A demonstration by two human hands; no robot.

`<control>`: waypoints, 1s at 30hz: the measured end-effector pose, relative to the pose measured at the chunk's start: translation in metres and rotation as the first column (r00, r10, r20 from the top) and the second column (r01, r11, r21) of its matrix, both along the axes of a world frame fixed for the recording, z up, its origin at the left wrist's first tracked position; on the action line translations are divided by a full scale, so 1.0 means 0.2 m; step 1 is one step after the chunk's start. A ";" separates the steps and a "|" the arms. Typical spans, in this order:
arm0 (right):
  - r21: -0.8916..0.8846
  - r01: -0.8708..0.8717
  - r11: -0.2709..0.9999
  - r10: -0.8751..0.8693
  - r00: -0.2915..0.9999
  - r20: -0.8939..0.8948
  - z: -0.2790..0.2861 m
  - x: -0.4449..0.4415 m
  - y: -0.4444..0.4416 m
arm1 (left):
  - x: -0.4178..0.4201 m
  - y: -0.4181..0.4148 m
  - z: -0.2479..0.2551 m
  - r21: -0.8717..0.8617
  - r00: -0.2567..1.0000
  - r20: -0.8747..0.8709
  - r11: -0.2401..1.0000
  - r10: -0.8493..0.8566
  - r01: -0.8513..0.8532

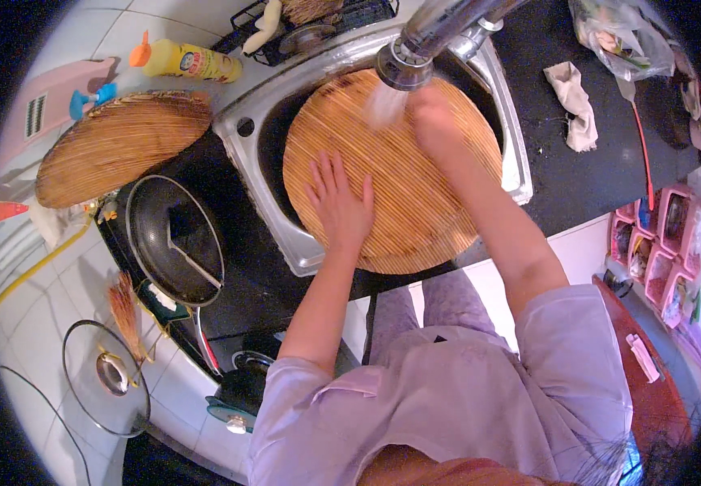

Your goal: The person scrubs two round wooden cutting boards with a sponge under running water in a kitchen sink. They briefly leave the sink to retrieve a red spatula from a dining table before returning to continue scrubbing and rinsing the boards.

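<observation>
A round wooden board (pixel 399 200) with striped grain rests over the steel sink (pixel 268 200), its near edge reaching over the counter's front. My left hand (pixel 341 200) lies flat on the board's left part, fingers spread, with nothing in it. Higher on the board is my right hand (pixel 432 118), blurred and with the fingers drawn in. Whether it holds something cannot be made out. Just left of that hand, water (pixel 385 106) runs from the metal faucet (pixel 405 64) onto the board.
Left of the sink are a frying pan (pixel 174 240), another round wooden board (pixel 122 149) leaning by the wall, and a yellow bottle (pixel 192 62). On the right counter lie a cloth (pixel 572 106), a plastic bag (pixel 623 39) and a red-handled spatula (pixel 640 140). Pink organizers (pixel 660 243) hang lower right.
</observation>
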State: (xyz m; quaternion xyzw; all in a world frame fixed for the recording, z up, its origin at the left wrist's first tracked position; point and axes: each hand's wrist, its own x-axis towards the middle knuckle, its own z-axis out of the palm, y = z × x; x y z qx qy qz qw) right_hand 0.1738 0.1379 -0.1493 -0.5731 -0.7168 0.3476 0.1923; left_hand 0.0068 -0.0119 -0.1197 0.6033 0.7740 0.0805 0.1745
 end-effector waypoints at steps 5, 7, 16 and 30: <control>0.162 0.024 0.987 -0.020 1.000 -0.022 -0.08 -0.07 -0.32 | 0.01 0.02 0.00 0.023 1.000 -0.005 1.000 0.003 -0.003; 0.270 -0.392 0.879 0.381 0.920 0.097 0.06 -0.08 -0.50 | 0.00 0.02 -0.01 0.016 1.000 -0.009 1.000 -0.001 0.001; 0.338 -0.151 0.929 0.040 0.948 0.315 0.06 0.20 -0.30 | -0.18 0.02 -0.05 0.158 0.962 0.243 0.973 0.127 -0.169; 0.338 -0.039 0.940 -0.014 0.988 0.152 0.12 0.20 -0.29 | -0.60 0.14 -0.04 -0.292 0.523 0.560 0.744 0.643 -0.601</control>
